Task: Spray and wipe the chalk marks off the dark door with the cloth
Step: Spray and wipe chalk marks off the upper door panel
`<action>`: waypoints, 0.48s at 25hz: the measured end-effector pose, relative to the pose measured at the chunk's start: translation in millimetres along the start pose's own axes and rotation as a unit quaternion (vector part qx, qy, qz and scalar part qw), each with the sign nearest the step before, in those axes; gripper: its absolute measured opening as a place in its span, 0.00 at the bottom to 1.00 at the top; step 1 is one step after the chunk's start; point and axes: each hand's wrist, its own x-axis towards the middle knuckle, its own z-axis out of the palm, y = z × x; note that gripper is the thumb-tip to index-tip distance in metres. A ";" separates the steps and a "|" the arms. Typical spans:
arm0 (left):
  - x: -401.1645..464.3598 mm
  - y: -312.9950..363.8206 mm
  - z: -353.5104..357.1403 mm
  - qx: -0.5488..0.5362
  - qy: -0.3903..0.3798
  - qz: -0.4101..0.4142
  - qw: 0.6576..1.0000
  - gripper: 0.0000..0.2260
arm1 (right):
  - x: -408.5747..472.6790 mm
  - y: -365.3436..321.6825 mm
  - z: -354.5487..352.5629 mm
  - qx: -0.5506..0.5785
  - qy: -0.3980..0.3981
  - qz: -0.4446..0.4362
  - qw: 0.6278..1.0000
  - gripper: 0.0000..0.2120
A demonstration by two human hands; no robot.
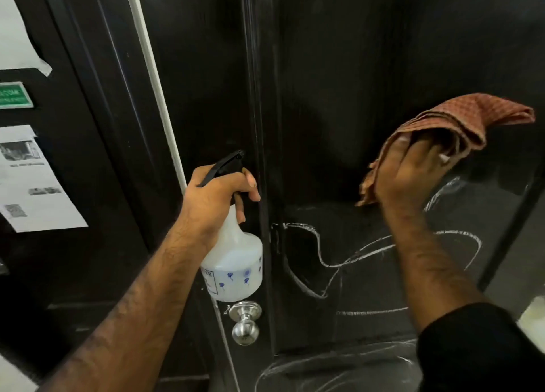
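Observation:
The dark door [339, 82] fills the middle and right of the view. White chalk marks [348, 259] loop across its lower panel and run on below. My left hand [218, 197] grips the neck of a translucent white spray bottle [233, 268], with a finger on the black trigger head, which points at the door. My right hand [413, 173] holds a folded reddish checked cloth [460, 123] against the door panel, just above the chalk marks.
A silver door knob [245, 322] sticks out below the bottle at the door's left edge. Printed papers [32, 185] and a green sign [13, 95] hang on the dark frame to the left. A pale strip [153, 76] runs down beside the door.

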 end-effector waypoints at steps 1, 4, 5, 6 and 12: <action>-0.9 0.8 6.9 0.002 0.005 0.003 1.000 0.05 | -12.8 -20.2 -2.8 0.004 -0.011 -0.018 1.000 0.17; -1.8 2.6 36.1 0.019 0.029 0.006 0.999 0.06 | -43.3 -63.1 -12.0 0.122 -0.039 -0.080 0.989 0.19; -1.9 2.8 47.4 0.022 0.035 0.004 0.999 0.06 | -38.4 -61.4 -17.3 0.153 -0.063 -0.112 0.980 0.22; -2.4 3.6 58.5 0.023 0.038 0.003 0.999 0.06 | -28.9 -49.0 -19.9 0.172 -0.074 -0.145 0.972 0.24; -8.0 -1.9 125.7 0.028 0.071 -0.003 0.997 0.05 | 23.1 104.4 11.9 0.099 -0.020 -0.181 0.978 0.20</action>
